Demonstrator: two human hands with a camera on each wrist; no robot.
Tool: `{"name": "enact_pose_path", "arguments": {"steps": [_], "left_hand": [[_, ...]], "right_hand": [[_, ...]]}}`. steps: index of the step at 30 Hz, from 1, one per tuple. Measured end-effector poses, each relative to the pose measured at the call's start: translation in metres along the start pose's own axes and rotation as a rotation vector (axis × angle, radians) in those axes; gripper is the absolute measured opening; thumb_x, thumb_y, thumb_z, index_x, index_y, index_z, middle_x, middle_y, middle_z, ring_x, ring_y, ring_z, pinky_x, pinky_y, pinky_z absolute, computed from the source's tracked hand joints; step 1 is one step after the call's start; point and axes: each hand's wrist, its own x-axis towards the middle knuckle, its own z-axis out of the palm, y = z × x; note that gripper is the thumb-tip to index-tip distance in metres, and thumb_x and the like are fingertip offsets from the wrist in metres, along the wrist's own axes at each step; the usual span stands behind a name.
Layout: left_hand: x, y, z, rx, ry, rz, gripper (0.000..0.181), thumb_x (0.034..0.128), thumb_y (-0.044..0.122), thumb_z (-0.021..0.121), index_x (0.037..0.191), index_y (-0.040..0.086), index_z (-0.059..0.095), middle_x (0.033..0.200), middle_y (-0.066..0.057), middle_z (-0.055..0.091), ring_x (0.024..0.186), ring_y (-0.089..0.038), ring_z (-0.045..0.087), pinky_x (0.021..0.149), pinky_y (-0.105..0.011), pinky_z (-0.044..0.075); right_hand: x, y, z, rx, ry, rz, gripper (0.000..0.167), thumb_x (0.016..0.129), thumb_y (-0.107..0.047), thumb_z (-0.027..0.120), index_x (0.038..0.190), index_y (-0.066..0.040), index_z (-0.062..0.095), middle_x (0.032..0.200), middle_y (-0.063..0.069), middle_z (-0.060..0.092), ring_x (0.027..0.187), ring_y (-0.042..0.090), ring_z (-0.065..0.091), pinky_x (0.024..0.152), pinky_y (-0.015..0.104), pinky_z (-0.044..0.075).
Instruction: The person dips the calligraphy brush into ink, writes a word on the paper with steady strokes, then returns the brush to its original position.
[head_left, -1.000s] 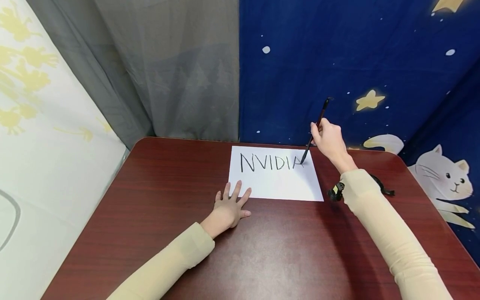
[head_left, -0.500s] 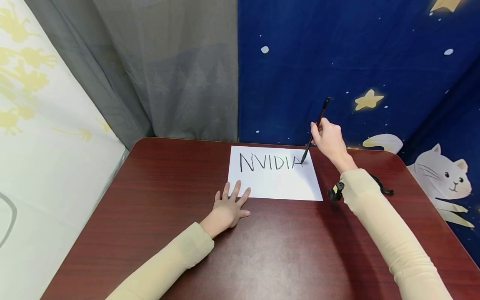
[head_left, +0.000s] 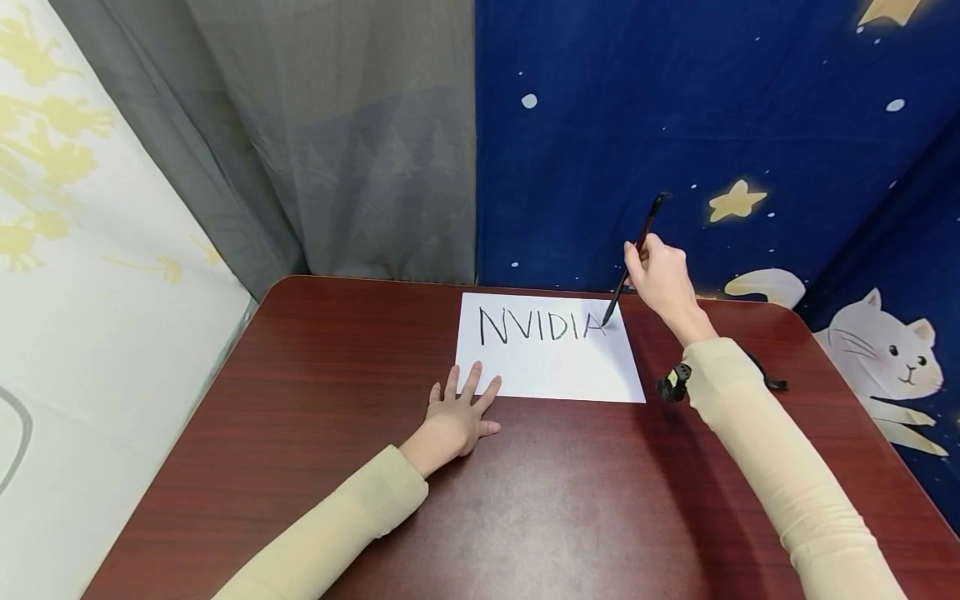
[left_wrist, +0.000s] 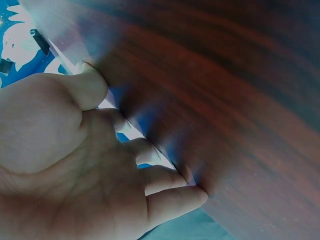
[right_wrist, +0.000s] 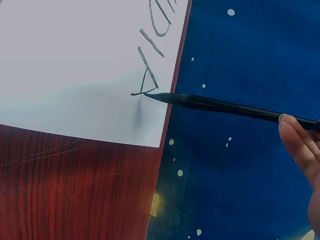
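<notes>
A white sheet of paper [head_left: 555, 371] lies near the table's far edge, with "NVIDIA" lettered in dark strokes across its upper half. My right hand [head_left: 663, 279] pinches a dark calligraphy brush [head_left: 649, 218] by its shaft above the sheet's far right corner. In the right wrist view the tip of the brush [right_wrist: 215, 104] is at the last letter A; whether it touches the paper I cannot tell. My left hand [head_left: 453, 421] rests with spread, straight fingers at the sheet's near left corner. In the left wrist view that hand [left_wrist: 100, 165] shows its palm side, fingertips on the tabletop.
The dark red wooden table [head_left: 337, 358] has a rounded far edge. Behind it hang a grey curtain [head_left: 375, 150] and a blue curtain [head_left: 585, 150] with stars and a cat print. A white patterned cloth [head_left: 97, 333] is at the left. Black straps with a device [head_left: 673, 383] sit at the right wrist.
My right hand and the brush have shifted very slightly right, and the brush's top end leans a little further right. The left hand and the paper stay put.
</notes>
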Motion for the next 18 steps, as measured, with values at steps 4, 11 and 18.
{"name": "enact_pose_path", "arguments": {"steps": [4,11,18], "left_hand": [[0.0,0.0,0.0,0.001,0.002,0.001,0.069,0.1043,0.054,0.034,0.164,0.033,0.007,0.17,-0.003,-0.006,0.155,-0.032,0.0,0.121,-0.051,0.019],[0.001,0.0,0.0,0.008,0.008,0.0,0.068,0.1043,0.054,0.033,0.164,0.033,0.007,0.17,-0.003,-0.006,0.155,-0.032,0.001,0.12,-0.051,0.019],[0.001,0.0,0.002,0.004,0.005,-0.003,0.069,0.1043,0.054,0.033,0.164,0.034,0.006,0.17,-0.003,-0.007,0.155,-0.031,0.0,0.121,-0.051,0.019]], "right_hand": [[0.001,-0.001,-0.002,0.007,0.005,0.001,0.034,0.107,-0.026,0.049,0.094,0.003,0.059,0.072,0.016,0.068,0.057,0.026,0.068,0.049,0.011,0.04],[0.005,-0.004,-0.006,0.021,0.011,-0.007,0.033,0.107,-0.026,0.049,0.094,0.003,0.059,0.071,0.015,0.067,0.055,0.021,0.066,0.048,0.011,0.041],[0.009,-0.012,-0.014,0.037,0.033,-0.042,0.033,0.107,-0.024,0.05,0.094,0.004,0.06,0.072,0.016,0.068,0.051,0.001,0.058,0.05,0.007,0.041]]}}
